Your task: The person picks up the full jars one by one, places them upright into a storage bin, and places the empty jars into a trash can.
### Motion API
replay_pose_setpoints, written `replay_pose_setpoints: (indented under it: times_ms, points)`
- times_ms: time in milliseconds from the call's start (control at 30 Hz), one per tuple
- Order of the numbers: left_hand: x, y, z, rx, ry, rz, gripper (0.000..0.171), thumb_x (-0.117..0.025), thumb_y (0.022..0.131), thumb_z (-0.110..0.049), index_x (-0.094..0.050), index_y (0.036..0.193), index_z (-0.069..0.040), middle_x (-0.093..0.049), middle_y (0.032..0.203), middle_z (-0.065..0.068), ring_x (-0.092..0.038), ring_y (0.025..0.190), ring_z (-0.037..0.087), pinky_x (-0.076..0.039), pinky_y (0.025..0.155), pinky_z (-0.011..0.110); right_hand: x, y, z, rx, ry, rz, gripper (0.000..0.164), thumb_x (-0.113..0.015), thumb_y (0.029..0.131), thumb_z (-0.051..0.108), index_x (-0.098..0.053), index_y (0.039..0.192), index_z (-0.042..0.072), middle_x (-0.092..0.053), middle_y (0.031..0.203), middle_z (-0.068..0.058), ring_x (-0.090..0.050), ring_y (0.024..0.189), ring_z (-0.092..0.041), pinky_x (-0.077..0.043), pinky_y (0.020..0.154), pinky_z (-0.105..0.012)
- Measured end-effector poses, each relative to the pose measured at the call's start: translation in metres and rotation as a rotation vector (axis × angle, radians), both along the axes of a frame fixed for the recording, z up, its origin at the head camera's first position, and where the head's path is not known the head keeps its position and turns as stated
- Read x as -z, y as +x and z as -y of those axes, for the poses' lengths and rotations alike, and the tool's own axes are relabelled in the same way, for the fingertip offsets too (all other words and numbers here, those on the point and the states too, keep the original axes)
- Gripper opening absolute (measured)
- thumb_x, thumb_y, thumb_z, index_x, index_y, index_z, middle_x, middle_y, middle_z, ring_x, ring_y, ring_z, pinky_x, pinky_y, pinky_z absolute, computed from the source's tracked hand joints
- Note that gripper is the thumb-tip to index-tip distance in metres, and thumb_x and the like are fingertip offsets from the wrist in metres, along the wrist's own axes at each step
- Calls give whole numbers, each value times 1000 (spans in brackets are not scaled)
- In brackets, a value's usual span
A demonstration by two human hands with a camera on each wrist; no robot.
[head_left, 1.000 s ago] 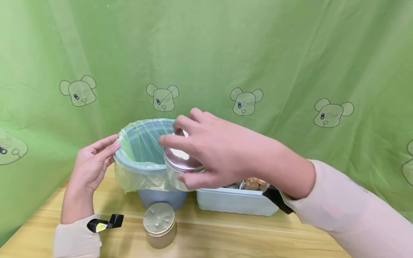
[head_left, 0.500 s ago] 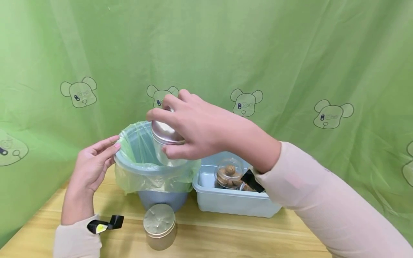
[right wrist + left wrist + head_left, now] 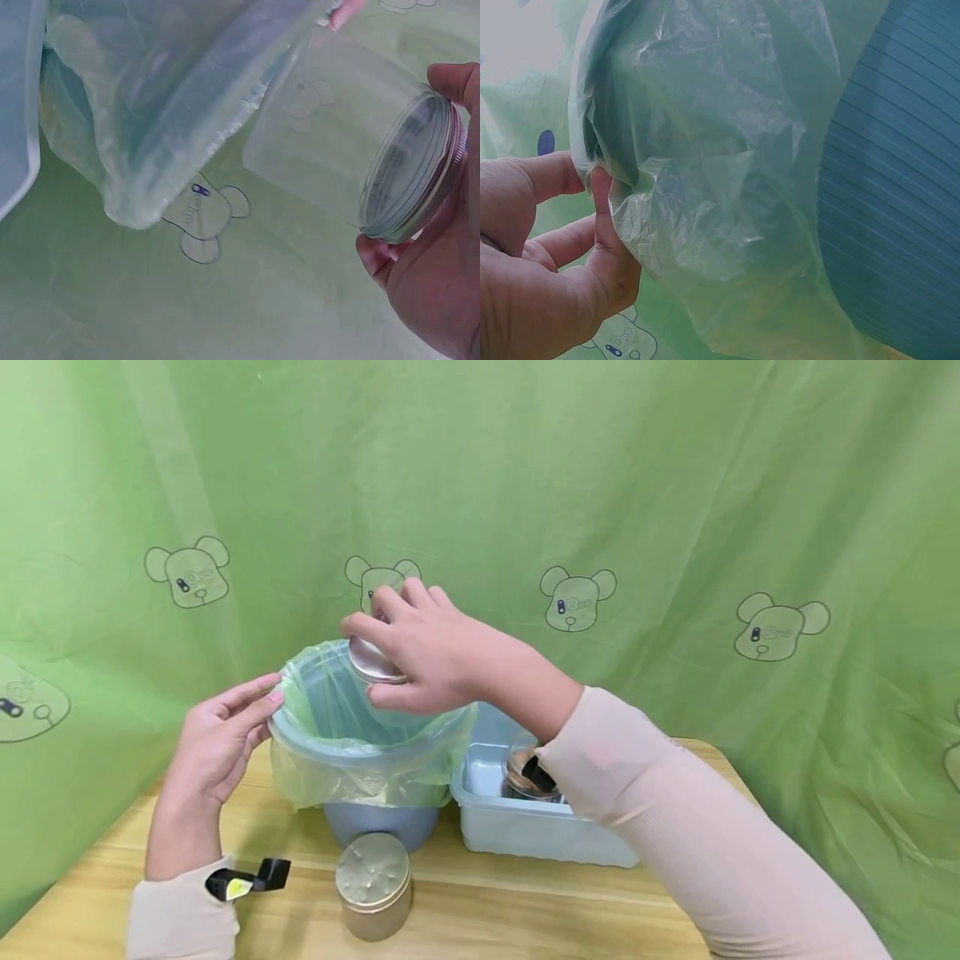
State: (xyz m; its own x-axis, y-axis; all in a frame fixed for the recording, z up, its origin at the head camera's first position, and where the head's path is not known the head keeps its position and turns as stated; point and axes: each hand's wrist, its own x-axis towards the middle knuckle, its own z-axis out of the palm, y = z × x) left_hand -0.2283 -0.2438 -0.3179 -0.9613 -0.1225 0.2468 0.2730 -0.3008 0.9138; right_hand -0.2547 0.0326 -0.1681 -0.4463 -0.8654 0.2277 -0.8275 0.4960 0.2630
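My left hand (image 3: 217, 743) pinches the left rim of a blue trash bin (image 3: 378, 822), over the pale green bag (image 3: 375, 777) that lines it. In the left wrist view, finger and thumb grip the bag-covered rim (image 3: 581, 112). My right hand (image 3: 427, 652) holds a clear jar (image 3: 322, 127) by its silver screw lid (image 3: 371, 660), fingers and thumb around the lid's edge. The jar hangs over the bin's opening, its body mostly hidden by the hand in the head view. Nothing shows inside it in the right wrist view.
A second jar with a dented silver-coloured top (image 3: 372, 870) stands on the wooden table (image 3: 525, 910) in front of the bin. To the right sits a light blue tray (image 3: 540, 835) with a clear jar of brown walnut-like things (image 3: 517, 772), partly behind my right arm.
The right hand has carried the jar left and up from the bin's right side to above its opening. My left hand stays at the rim.
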Motion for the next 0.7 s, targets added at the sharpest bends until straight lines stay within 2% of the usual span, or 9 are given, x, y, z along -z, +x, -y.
replay_pose_setpoints:
  times_ms: [200, 467, 700]
  points:
    - [-1, -1, -2, 1, -1, -4, 23, -75, 94, -6, -75, 116, -9, -74, 102, 1, -66, 81, 9, -56, 71, 19, 13, -12, 7, 23, 19, 29, 56, -53, 94, 44, -46, 146, 25, -46, 118, -2, -37, 103, -26, -34, 84, -36]
    - [-3, 0, -1, -8, -21, 9, 25, -76, 93, -8, -75, 118, -10, -73, 105, 0, -66, 83, 9, -55, 72, 19, 33, -27, 19, 83, 84, 54, 57, -53, 97, 50, -43, 148, 28, -48, 125, -3, -39, 107, -25, -37, 85, -36]
    - [-2, 1, 0, 2, -9, 10, 23, -75, 94, -7, -75, 117, -10, -74, 104, -1, -66, 82, 8, -55, 72, 19, 47, -37, 24, 139, 118, 120, 65, -58, 96, 62, -40, 150, 29, -48, 130, -4, -39, 111, -26, -36, 90, -35]
